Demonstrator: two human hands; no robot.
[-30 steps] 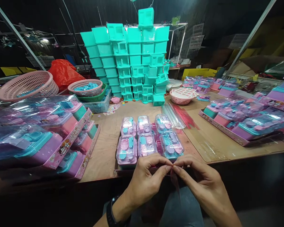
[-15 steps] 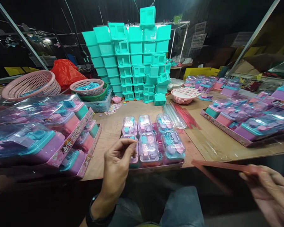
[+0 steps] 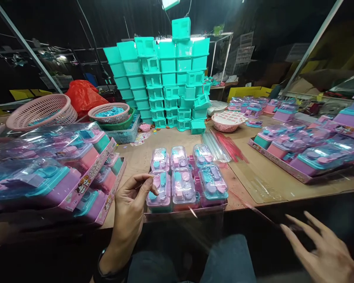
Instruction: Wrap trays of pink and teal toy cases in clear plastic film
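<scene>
My left hand point(image 3: 136, 194) is closed in a pinch in front of the near left toy box. What its fingertips hold, if anything, is too thin to make out. A tray point(image 3: 191, 210) of several small toy boxes point(image 3: 184, 184) with clear domed lids stands before me at the table's front edge. Faint see-through streaks, like clear film, show below the tray. My right hand point(image 3: 323, 239) is at the lower right, past the table edge, with fingers spread and nothing gripped. A thin reddish strip point(image 3: 261, 215), blurred, slants from the table edge towards its fingertips.
Filled trays of toy boxes are stacked at left point(image 3: 88, 181) and right point(image 3: 279, 161). Turquoise bins point(image 3: 168, 94) tower at the back. Pink baskets point(image 3: 41, 112) stand at left. Clear sleeves point(image 3: 215, 145) and red strips point(image 3: 231, 147) lie right of the middle.
My right hand has let go of the red strip and its fingers have opened. My left hand has moved a little left, still pinched. The view has tilted slightly.
</scene>
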